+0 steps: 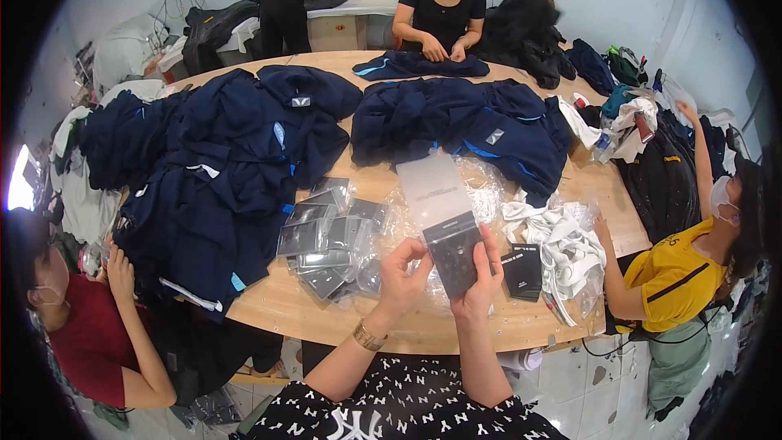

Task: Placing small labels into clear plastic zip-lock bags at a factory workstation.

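1. Left hand [403,273], in the head view, is narrow, its thumb and fingers pinching the left edge of a dark packet [453,265].
2. Right hand [479,277] holds the packet's right side, its thumb on the front.
3. That packet is raised over the counter [277,305], close to the near edge; a frosted flap [432,187] stretches from its top toward the far edge.
4. Clear sleeves [326,232] with dark contents are heaped left of the packet; crumpled clear plastic [397,220] lies behind it.
5. Black cards [521,273] and tangled white bands [562,248] lie toward the counter's right edge.
6. 2 navy garment piles spread farther back: 1 left [220,126], 1 central [456,118].
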A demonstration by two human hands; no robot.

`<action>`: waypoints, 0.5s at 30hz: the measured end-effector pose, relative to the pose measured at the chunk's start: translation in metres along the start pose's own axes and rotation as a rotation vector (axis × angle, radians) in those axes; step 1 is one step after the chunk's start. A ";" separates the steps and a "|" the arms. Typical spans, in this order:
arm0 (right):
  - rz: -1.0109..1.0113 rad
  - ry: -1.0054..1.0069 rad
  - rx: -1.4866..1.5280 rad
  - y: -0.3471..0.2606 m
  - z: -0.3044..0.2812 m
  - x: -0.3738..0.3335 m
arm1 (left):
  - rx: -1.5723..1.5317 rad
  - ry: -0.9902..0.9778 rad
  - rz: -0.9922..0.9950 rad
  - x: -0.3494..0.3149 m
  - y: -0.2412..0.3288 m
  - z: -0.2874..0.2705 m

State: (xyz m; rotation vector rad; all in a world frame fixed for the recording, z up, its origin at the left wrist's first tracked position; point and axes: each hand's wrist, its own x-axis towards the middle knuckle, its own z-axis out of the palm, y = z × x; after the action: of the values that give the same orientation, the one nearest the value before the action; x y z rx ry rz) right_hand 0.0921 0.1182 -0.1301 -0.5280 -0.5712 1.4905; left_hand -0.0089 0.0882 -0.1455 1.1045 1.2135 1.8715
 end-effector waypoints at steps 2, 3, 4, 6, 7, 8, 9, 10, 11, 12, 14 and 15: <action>-0.026 0.041 0.007 0.000 0.001 -0.004 | 0.101 -0.037 0.068 0.000 0.000 -0.002; -0.051 0.082 0.014 -0.001 0.002 -0.006 | 0.142 -0.107 0.092 0.000 0.002 -0.003; -0.050 0.082 0.015 -0.001 0.003 -0.006 | 0.184 -0.176 0.113 -0.001 0.004 -0.004; -0.074 0.172 0.032 -0.001 0.005 -0.007 | 0.199 -0.184 0.072 -0.005 0.009 -0.003; -0.074 0.172 0.033 -0.001 0.006 -0.009 | 0.213 -0.191 0.034 -0.006 0.012 -0.003; -0.097 0.182 0.004 0.000 0.007 -0.011 | 0.214 -0.191 0.034 -0.007 0.014 -0.004; -0.120 0.192 -0.026 0.000 0.008 -0.012 | 0.213 -0.211 0.013 -0.008 0.016 -0.005; -0.118 0.191 -0.027 -0.001 0.009 -0.013 | 0.212 -0.228 -0.009 -0.009 0.016 -0.006; -0.098 0.175 -0.028 -0.003 0.010 -0.013 | 0.211 -0.226 -0.009 -0.011 0.013 -0.006; -0.077 0.159 -0.029 -0.005 0.010 -0.012 | 0.193 -0.251 0.009 -0.014 0.008 -0.005; -0.075 0.092 -0.017 -0.008 0.007 -0.006 | 0.176 -0.278 0.029 -0.014 0.004 -0.005; -0.072 0.026 -0.007 -0.008 0.005 -0.003 | 0.133 -0.278 0.028 -0.014 0.004 -0.005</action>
State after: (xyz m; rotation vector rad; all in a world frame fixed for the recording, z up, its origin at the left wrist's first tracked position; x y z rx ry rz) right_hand 0.0948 0.1148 -0.1208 -0.5260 -0.5699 1.4122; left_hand -0.0071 0.0730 -0.1471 1.4077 1.1780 1.6106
